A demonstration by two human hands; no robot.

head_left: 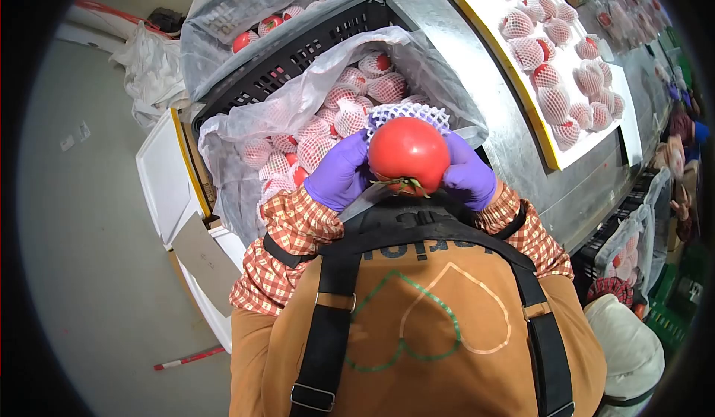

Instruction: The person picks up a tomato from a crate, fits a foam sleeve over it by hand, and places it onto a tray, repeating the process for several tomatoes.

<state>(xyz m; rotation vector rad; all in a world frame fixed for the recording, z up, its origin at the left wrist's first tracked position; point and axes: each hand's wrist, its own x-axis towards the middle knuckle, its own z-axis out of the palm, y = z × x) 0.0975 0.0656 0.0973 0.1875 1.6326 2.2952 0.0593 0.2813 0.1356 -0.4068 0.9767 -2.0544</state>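
Observation:
A large red tomato [410, 152] is held in front of my chest, its green stem end facing down toward me. My left hand [339, 172], in a purple glove, closes on the tomato's left side. On the other side, my right hand [469, 175], also gloved in purple, is wrapped round it. A white foam net [410, 111] shows at the tomato's far edge, between the hands; how far it reaches underneath is hidden. Beyond lies a black crate [298, 55] lined with a clear plastic bag [231, 122], filled with several net-wrapped tomatoes [350, 115].
A second lined crate [216, 52] with tomatoes stands farther back. On the metal table [514, 186], a white, yellow-edged box [532, 115] carries several netted tomatoes. White cartons [167, 182] stand at left. A person in a white cap [625, 350] is close at right.

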